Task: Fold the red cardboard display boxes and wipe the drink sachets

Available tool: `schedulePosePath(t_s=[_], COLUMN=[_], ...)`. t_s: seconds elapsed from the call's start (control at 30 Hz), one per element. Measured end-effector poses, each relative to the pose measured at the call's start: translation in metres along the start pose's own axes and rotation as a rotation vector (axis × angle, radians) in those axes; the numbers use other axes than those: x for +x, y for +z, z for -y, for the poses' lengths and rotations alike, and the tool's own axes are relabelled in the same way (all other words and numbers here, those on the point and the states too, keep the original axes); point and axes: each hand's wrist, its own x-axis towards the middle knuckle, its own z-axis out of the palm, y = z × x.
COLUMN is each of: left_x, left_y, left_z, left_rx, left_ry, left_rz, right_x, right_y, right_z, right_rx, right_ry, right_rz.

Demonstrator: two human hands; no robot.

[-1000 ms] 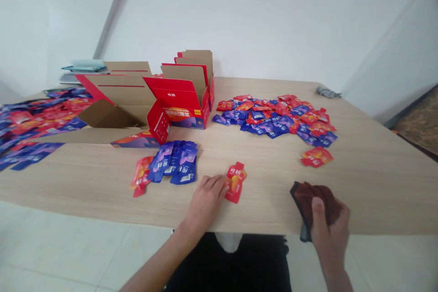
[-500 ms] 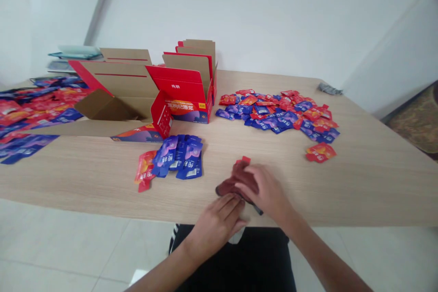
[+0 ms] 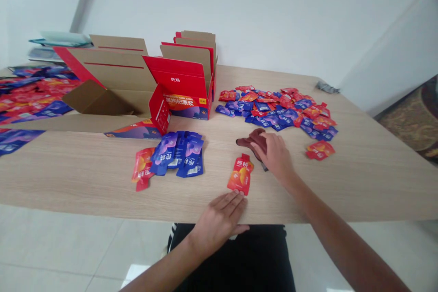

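A pale wooden desk (image 3: 362, 182) fills the scene, a large open carton (image 3: 118, 77) at its left with flaps raised. Right of the boxes (image 3: 186, 80) spreads a heap of red and blue pouches (image 3: 277, 112); a cluster of blue pouches (image 3: 178, 153) overlaps in front. The right hand (image 3: 277, 155) bends its grip around a bunched brown cloth (image 3: 256, 137), while the left hand (image 3: 222, 216), grip loose and fingers extended, touches the lower end of a single red pouch (image 3: 241, 173) lying flat near the front edge.
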Motion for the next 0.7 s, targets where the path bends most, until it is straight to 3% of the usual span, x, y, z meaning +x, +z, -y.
schedulePosePath(t_s=[0.07,0.13,0.23,0.4,0.5,0.6,0.7], left_x=[-0.001,-0.002,-0.002,-0.002,-0.001,0.01,0.034], left_y=[0.001,0.002,0.003,0.005,0.003,-0.008,-0.025], left_z=[0.0,0.0,0.0,0.0,0.001,0.001,0.006], left_rx=[-0.006,-0.006,-0.015,-0.021,-0.02,-0.057,-0.129], left_ry=[0.0,-0.008,-0.025,-0.006,-0.009,-0.033,-0.088], left_rz=[-0.01,-0.021,-0.017,-0.011,-0.013,-0.01,0.045], right_x=[-0.018,-0.037,-0.049,-0.012,0.01,0.009,-0.01], right_y=[-0.008,-0.009,0.001,0.025,0.027,0.018,0.001], right_z=[0.02,0.04,0.047,0.008,-0.015,-0.027,-0.032], right_rx=[0.081,0.155,0.161,0.028,-0.054,-0.072,0.008], right_ry=[-0.037,-0.192,-0.316,-0.218,-0.182,-0.029,0.196], right_rz=[0.013,0.158,0.274,0.227,0.194,0.033,-0.178])
